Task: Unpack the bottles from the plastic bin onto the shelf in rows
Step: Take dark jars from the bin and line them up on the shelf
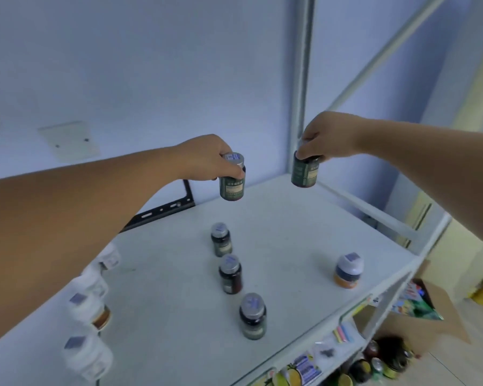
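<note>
Bare shelf [285,232] between middle bottle row [230,274] and orange-banded jar [348,270].

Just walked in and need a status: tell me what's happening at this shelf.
A person is stocking the white shelf. The left hand grips one dark bottle by the top, and the right hand grips a second bottle, both near the shelf's back; whether they touch it is unclear. A row of three bottles stands down the middle, an orange jar stands alone at right, and white jars line the left edge.
</note>
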A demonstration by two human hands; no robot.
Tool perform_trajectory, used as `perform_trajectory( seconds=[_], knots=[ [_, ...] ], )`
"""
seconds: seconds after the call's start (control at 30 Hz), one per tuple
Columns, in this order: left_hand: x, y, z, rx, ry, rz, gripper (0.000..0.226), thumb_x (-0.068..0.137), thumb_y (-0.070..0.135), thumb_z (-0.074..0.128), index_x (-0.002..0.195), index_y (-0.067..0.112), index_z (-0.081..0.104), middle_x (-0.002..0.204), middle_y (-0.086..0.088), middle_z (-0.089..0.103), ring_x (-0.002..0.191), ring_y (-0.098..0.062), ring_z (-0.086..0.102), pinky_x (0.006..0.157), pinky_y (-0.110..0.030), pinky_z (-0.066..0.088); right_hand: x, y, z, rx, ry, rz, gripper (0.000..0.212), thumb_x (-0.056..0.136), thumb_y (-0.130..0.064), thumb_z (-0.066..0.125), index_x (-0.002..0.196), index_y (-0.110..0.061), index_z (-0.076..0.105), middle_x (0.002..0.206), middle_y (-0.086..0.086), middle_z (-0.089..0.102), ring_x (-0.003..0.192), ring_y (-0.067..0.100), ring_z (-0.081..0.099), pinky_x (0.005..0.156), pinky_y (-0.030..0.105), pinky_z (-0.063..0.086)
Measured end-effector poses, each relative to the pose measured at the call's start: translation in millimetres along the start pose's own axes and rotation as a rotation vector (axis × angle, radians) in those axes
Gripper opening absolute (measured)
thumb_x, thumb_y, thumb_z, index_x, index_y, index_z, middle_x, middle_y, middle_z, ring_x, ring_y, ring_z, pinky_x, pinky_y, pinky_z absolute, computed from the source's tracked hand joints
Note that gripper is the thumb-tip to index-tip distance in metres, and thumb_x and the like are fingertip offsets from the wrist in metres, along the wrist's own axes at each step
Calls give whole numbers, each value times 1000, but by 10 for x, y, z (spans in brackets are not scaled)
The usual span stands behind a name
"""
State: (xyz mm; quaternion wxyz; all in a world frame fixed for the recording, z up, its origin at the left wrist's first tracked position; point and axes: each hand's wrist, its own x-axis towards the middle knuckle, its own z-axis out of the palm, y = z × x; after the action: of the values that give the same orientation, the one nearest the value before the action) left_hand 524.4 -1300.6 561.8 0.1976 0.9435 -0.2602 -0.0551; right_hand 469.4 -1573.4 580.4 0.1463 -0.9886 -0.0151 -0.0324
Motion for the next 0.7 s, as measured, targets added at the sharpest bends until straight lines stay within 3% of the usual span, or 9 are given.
perform_trajectory(
  seconds=[0.13,0.27,0.4,0.7],
  knots=[
    [19,-507,110,-56,25,-116,48,76,48,73,82,1,65,68,-5,54,60,-21,48,60,-31,36,541,-338,268,8,-39,-52,34,76,-43,64,75,-10,69,76,10,74,68,27,68,62,30,47],
    [95,-923,353,-89,86,-243,40,74,48,73,66,12,57,62,-1,54,55,-19,48,56,-28,34,1085,-615,621,15,-100,-133,34,77,-41,66,83,-8,71,76,9,74,64,21,62,60,27,44],
    [162,-1226,665,-164,92,-380,36,77,44,75,74,11,62,66,0,57,58,-15,52,52,-26,34,1570,-881,1014,24,-170,-252,35,78,-39,66,76,-4,67,76,12,71,64,24,57,59,29,42],
    [298,-1497,1259,-217,40,-515,41,77,41,75,96,6,66,81,-4,62,71,-17,58,61,-32,43,2194,-1046,2024,3,-345,-420,39,81,-38,69,87,1,69,93,19,68,72,25,55,61,31,41]
  ],
)
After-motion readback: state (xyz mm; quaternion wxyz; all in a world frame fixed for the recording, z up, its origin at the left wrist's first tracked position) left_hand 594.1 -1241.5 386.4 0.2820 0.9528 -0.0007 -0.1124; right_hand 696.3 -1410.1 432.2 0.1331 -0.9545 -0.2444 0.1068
